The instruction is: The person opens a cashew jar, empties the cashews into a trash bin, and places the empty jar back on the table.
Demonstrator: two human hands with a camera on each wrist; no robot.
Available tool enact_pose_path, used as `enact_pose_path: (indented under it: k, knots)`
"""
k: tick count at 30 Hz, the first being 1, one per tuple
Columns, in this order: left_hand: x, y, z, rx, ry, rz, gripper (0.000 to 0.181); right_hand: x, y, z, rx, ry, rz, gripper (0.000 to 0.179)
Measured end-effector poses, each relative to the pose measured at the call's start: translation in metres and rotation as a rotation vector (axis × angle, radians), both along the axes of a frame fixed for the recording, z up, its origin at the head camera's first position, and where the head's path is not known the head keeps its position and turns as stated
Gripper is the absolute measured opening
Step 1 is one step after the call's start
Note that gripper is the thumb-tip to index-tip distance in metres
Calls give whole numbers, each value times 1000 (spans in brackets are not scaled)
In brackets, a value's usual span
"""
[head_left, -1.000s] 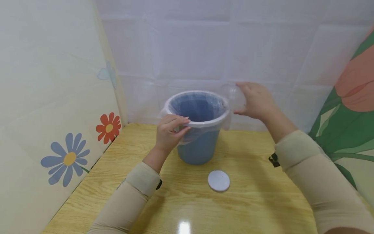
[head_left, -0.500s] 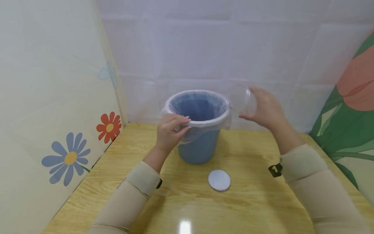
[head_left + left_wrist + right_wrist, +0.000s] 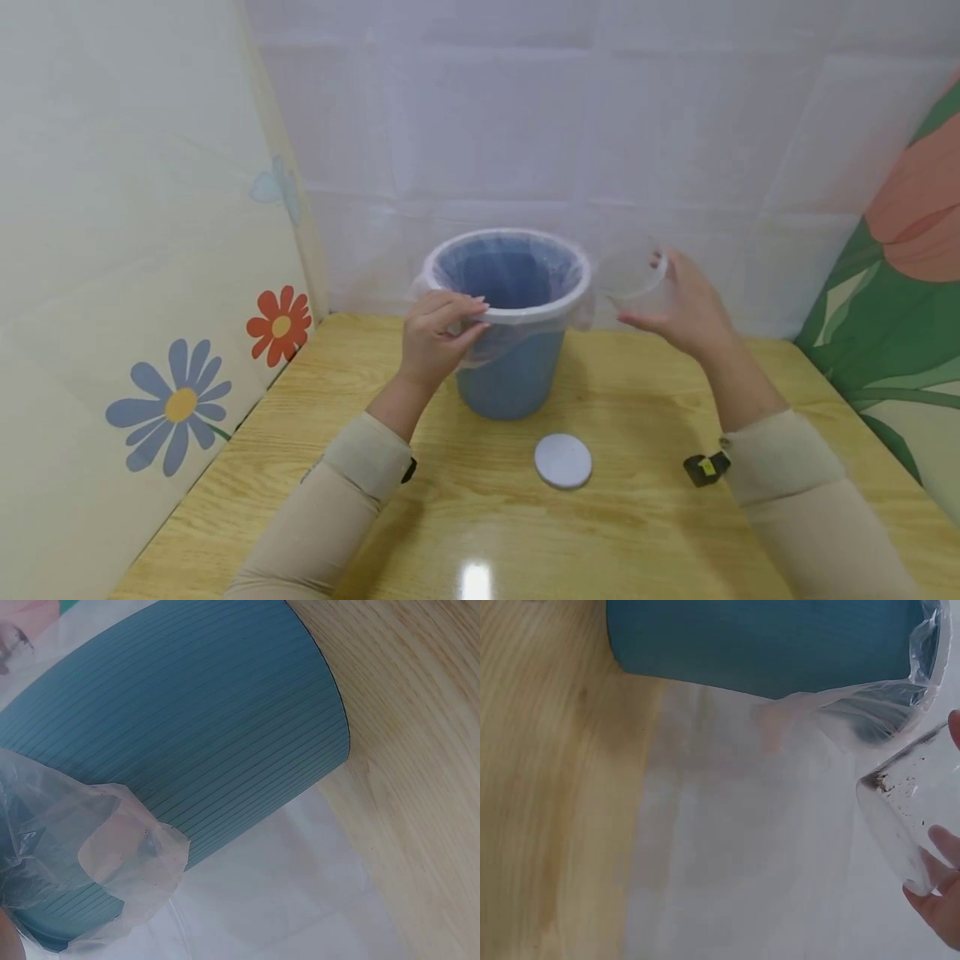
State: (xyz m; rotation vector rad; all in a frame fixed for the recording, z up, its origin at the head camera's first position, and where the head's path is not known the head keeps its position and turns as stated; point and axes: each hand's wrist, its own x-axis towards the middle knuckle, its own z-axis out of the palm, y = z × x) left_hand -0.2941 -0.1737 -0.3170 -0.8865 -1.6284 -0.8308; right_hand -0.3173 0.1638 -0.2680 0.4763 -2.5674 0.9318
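A blue trash bin (image 3: 510, 375) with a white rim (image 3: 528, 315) stands on the table, lined with a clear plastic bag (image 3: 491, 346) folded over its edge. My left hand (image 3: 435, 337) pinches the rim and bag at the front left, thumb below and fingers on top. To the right of the bin, my right hand (image 3: 693, 308) holds a clear jar (image 3: 633, 279) in the air, tilted on its side. Dark bits (image 3: 883, 782) cling inside the jar (image 3: 904, 825) in the right wrist view. The left wrist view shows the bin's ribbed side (image 3: 210, 712).
A round white lid (image 3: 563, 461) lies flat on the wooden table (image 3: 480, 517) in front of the bin. A pale sheet (image 3: 495, 125) hangs close behind the table, with flower-printed sheets (image 3: 180, 250) at the sides.
My right hand has moved the jar rightward and slightly down, away from the bin's rim, turning it a little. The left hand, bin and lid have stayed in place.
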Motion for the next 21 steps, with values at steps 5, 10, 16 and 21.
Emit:
enact_pose_path:
  k: [5, 10, 16, 21]
  knots:
    - [0, 0, 0, 6, 4, -5, 20, 4, 7, -13, -109, -81, 5, 105]
    - [0, 1, 0, 16, 9, -11, 21, 7, 11, -26, -210, -102, 43, 101]
    - [0, 0, 0, 4, 6, -3, 21, 10, 14, -40, -278, -113, 76, 99]
    - [0, 0, 1, 9, 8, -8, 20, 11, 16, -49, -332, -141, 84, 97]
